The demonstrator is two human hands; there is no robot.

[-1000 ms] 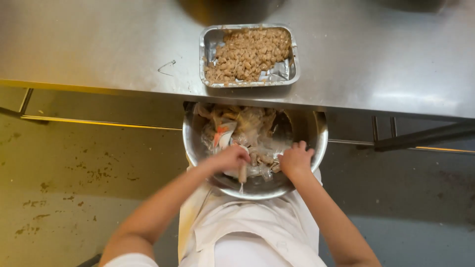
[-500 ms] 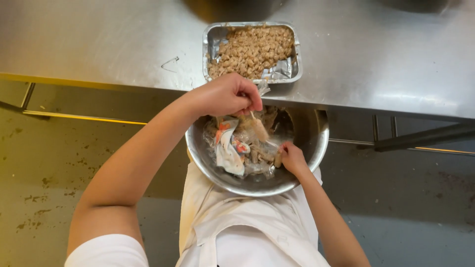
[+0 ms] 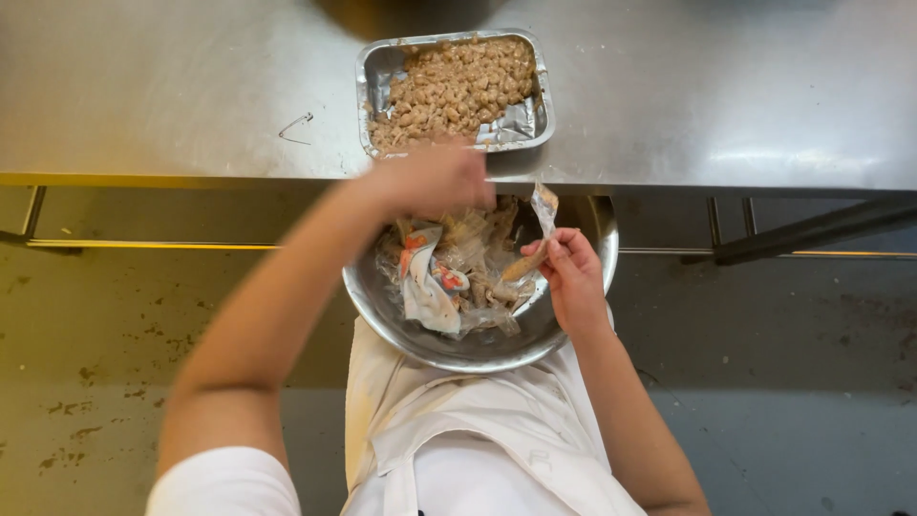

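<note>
Steel bowl (image 3: 583,330) is sitting below the bench (image 3: 172,96) edge; the right hand (image 3: 571,277) is pinching a plastic wrapper (image 3: 543,215) above it. Left hand (image 3: 435,180) is hovering by the foil tray (image 3: 521,124), grip unclear.

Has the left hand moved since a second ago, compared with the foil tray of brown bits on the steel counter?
Yes. The left hand has risen out of the round metal bowl to the near edge of the foil tray.
</note>
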